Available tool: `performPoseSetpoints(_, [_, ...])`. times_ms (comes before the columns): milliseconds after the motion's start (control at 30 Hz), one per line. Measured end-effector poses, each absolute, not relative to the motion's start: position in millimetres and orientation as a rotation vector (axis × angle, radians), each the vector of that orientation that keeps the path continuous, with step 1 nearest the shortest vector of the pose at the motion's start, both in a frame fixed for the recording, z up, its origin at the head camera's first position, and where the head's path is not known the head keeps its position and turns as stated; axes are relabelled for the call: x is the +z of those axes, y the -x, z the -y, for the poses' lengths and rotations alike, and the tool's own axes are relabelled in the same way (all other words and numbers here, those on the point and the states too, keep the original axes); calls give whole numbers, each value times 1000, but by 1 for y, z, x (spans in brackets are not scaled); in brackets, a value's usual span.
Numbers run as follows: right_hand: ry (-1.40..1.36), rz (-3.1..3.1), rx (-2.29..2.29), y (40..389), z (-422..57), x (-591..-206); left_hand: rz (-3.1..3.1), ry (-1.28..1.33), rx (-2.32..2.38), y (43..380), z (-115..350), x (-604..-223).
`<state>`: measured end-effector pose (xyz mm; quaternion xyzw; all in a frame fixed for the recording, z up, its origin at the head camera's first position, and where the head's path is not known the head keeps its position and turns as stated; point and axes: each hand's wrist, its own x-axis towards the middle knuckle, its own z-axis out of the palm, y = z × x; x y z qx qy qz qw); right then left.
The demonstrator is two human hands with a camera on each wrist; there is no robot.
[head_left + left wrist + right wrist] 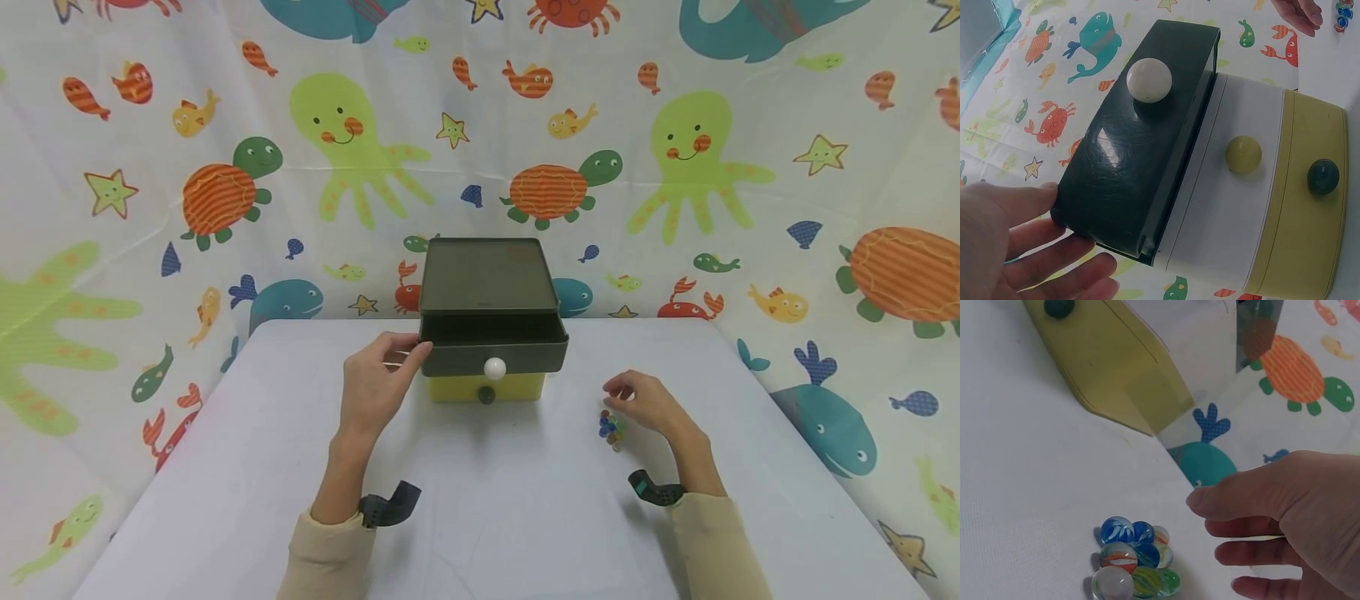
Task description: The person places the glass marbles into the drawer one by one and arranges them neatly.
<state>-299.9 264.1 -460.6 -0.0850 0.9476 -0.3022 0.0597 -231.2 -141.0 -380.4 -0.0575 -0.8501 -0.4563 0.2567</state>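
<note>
A small chest of drawers [483, 275] stands at the back of the table with its dark green top drawer [457, 360] pulled out. My left hand [378, 383] is at that drawer's left front corner. In the left wrist view the thumb [1038, 199] touches the edge of the drawer front, with the other fingers loosely extended beside and below it. My right hand [648, 404] hovers close by a small cluster of glass marbles [611, 428], fingers relaxed and holding nothing. The marbles [1119, 557], blue, green, orange-streaked and clear, lie together on the table in the right wrist view.
Below the dark drawer are a white drawer [1210, 206] with a yellow knob [1244, 154] and a yellow one [1294, 244] with a dark green knob [1323, 176]. A sea-animal printed cloth [465, 150] hangs behind the white table [510, 508].
</note>
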Motion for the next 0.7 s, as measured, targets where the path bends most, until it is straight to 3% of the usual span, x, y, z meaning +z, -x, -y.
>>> performPoseSetpoints(700, [227,-2790,-874,299,-262,-466,2311,154,-1250,232,141,-380])
